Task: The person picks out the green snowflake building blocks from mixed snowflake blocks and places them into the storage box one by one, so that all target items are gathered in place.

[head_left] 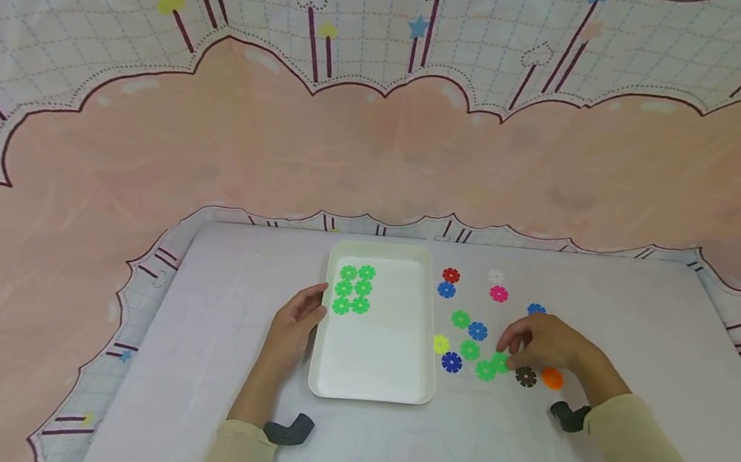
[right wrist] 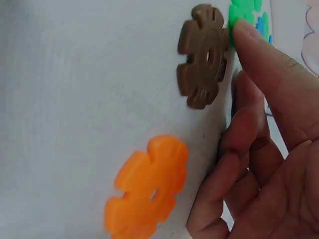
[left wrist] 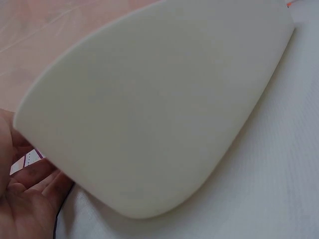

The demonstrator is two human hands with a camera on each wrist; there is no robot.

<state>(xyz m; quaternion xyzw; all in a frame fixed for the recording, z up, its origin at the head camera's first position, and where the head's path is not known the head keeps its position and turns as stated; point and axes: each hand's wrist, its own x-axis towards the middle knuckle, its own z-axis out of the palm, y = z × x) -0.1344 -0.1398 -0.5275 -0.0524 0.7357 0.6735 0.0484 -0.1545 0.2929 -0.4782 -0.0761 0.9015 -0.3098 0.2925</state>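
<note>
A white tray (head_left: 376,360) holds several green snowflake discs (head_left: 353,289) in two columns at its upper left. My left hand (head_left: 293,323) holds the tray's left rim, thumb at the edge; in the left wrist view the tray's outer wall (left wrist: 149,114) partly hides the fingers. To the right of the tray, my right hand (head_left: 548,343) pinches a green snowflake disc (head_left: 499,362), its thumb (right wrist: 269,64) on the piece in the right wrist view. Just below that hand lie a brown disc (head_left: 525,376) and an orange disc (head_left: 552,378).
Loose discs lie right of the tray: red (head_left: 451,275), pink (head_left: 498,293), white (head_left: 496,276), yellow (head_left: 441,345), dark blue (head_left: 451,362), several lighter blue (head_left: 478,331) and more green ones (head_left: 461,320). A white cloth (head_left: 380,456) covers the table, with a patterned curtain (head_left: 382,153) behind.
</note>
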